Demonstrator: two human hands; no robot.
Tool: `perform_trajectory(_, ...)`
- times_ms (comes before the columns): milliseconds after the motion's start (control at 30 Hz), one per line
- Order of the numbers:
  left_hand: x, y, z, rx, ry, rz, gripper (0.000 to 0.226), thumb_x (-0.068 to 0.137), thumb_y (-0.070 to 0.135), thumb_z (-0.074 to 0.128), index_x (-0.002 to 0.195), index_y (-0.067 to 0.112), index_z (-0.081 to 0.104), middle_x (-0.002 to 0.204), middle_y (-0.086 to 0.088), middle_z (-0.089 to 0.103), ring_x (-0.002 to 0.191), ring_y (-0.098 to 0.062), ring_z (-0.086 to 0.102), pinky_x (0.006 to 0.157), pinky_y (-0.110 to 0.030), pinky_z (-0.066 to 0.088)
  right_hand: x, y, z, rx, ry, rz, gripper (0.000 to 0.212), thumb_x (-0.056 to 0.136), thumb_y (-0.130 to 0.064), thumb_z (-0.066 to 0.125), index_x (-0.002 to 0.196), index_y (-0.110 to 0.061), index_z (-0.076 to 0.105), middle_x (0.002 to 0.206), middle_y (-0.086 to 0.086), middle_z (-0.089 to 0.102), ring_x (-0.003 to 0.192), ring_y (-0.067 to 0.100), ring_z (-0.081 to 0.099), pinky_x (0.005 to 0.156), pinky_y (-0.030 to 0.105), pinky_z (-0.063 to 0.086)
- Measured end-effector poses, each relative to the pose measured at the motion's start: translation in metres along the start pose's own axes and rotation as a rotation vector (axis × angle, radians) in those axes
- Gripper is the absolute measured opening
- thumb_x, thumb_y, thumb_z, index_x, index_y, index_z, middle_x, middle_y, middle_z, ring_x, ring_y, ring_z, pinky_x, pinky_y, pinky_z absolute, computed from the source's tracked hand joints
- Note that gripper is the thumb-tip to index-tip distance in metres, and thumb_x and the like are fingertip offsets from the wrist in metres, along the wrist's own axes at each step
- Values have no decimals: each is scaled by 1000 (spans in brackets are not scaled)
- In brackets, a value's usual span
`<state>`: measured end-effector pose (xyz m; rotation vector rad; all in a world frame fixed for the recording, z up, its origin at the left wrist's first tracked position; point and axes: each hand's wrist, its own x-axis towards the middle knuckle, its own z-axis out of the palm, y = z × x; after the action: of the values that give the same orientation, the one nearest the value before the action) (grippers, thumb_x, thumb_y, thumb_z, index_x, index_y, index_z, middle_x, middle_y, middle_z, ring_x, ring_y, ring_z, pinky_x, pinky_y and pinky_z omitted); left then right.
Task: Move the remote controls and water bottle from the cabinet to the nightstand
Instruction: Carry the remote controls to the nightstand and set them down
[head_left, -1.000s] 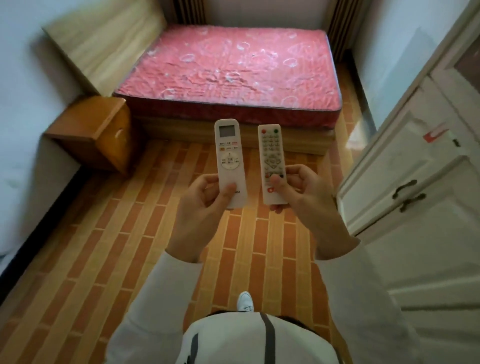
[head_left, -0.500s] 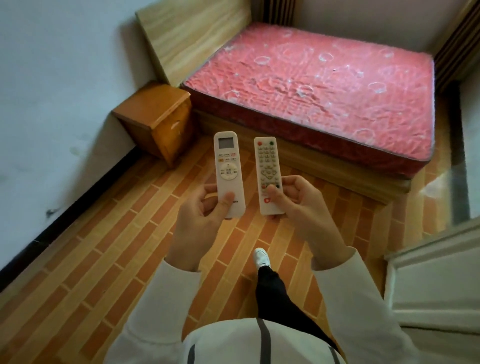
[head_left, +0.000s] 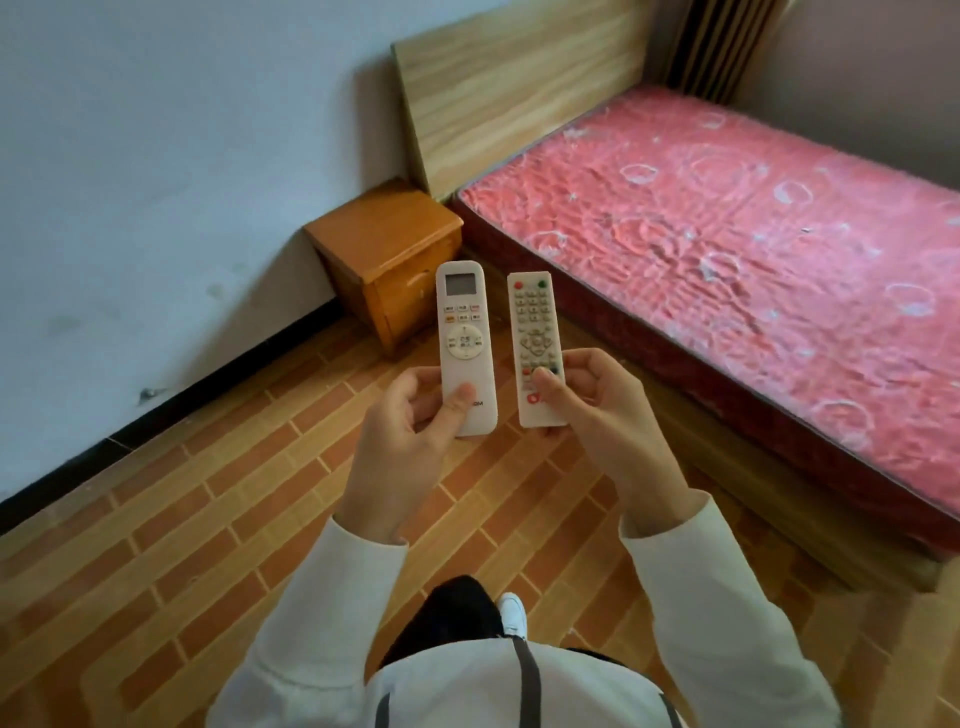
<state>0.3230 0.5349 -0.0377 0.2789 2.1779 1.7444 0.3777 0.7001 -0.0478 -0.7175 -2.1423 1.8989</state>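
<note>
My left hand (head_left: 402, 441) grips the lower end of a white air-conditioner remote (head_left: 464, 332) with a small screen and a round pad. My right hand (head_left: 605, 415) holds a slimmer white TV remote (head_left: 534, 332) with red and green buttons at its top. Both remotes point upright, side by side, in front of my chest. The orange wooden nightstand (head_left: 384, 234) stands just beyond them, in the corner between the wall and the bed. No water bottle or cabinet is in view.
A bed with a pink mattress (head_left: 727, 249) and wooden headboard (head_left: 509, 78) fills the right side. A white wall (head_left: 156, 182) with a black skirting runs along the left. Brick-pattern floor (head_left: 234, 519) stretches between me and the nightstand.
The view has swung left and moved forward: the white cabinet has left the frame and the nightstand now sits closer, near centre. Both hands still hold their remotes the same way.
</note>
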Motion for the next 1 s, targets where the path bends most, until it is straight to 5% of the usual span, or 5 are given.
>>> perform_trajectory(267, 100, 0, 6, -48, 106, -47, 16, 86, 32, 61, 101, 34, 54, 103, 11, 67, 89, -2, 67, 65, -11, 52, 118, -13, 11, -13, -131, -28, 31, 87, -32, 64, 110, -13, 56, 103, 4, 71, 77, 13, 73, 56, 21, 55)
perform_trajectory(467, 203, -2, -8, -15, 184, -47, 35, 86, 37, 61, 118, 22, 56, 108, 9, 68, 95, -7, 67, 71, -12, 55, 227, -27, 37, -44, -176, -59, 35, 87, -33, 63, 113, -11, 55, 102, 7, 72, 76, 14, 72, 58, 25, 55)
perform_trajectory(1000, 485, 51, -74, -103, 257, -24, 46, 79, 44, 63, 116, 17, 59, 106, 0, 72, 89, -14, 70, 66, -16, 53, 511, -118, 122, -12, -301, -131, 34, 88, -30, 63, 111, -7, 55, 93, 8, 74, 65, 22, 71, 59, 33, 57)
